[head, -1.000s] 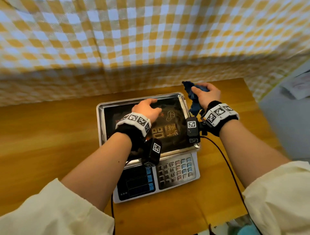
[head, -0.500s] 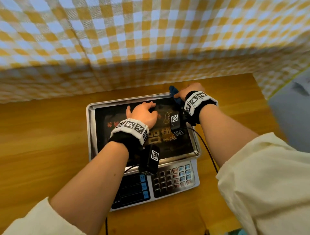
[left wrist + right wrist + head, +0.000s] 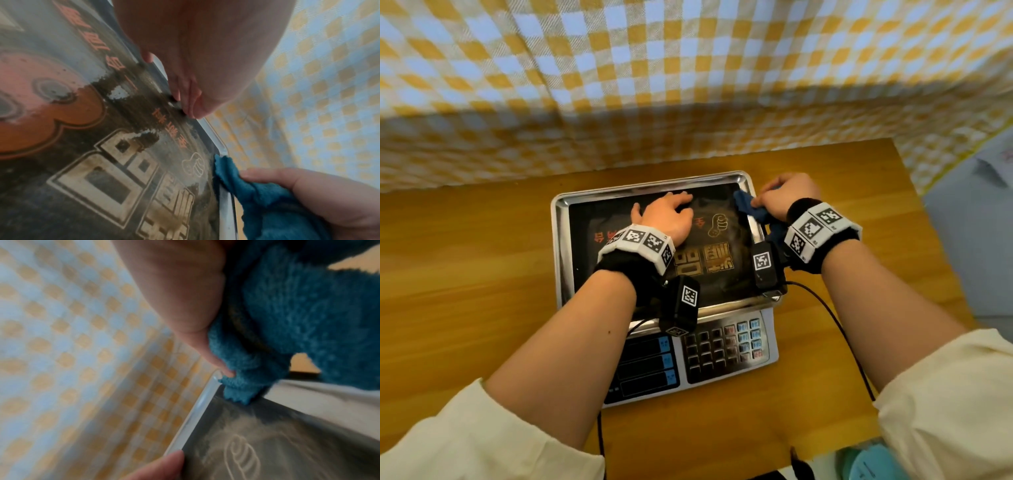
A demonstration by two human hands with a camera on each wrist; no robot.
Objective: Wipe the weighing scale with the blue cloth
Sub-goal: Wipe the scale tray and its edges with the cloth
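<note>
The weighing scale (image 3: 560,240) sits mid-table, a steel tray with a black printed sheet on top and a keypad (image 3: 726,346) at the front. My left hand (image 3: 671,216) lies flat on the sheet, fingers straight; the left wrist view shows its fingertips (image 3: 191,112) touching the surface near the far rim. My right hand (image 3: 787,195) grips the bunched blue cloth (image 3: 751,209) at the tray's far right corner. There the blue cloth (image 3: 298,321) drapes over the rim (image 3: 193,415), its tip on the sheet, and hangs down outside the tray.
The scale stands on a wooden table (image 3: 465,274). A yellow and white checked curtain (image 3: 688,85) hangs close behind the table's far edge. A black cable (image 3: 835,329) runs from my right wrist across the table. A grey-blue surface (image 3: 979,257) lies beyond the table's right edge.
My right hand has brought the cloth from beside the tray's right edge onto its far right corner. My left hand has stayed flat on the tray.
</note>
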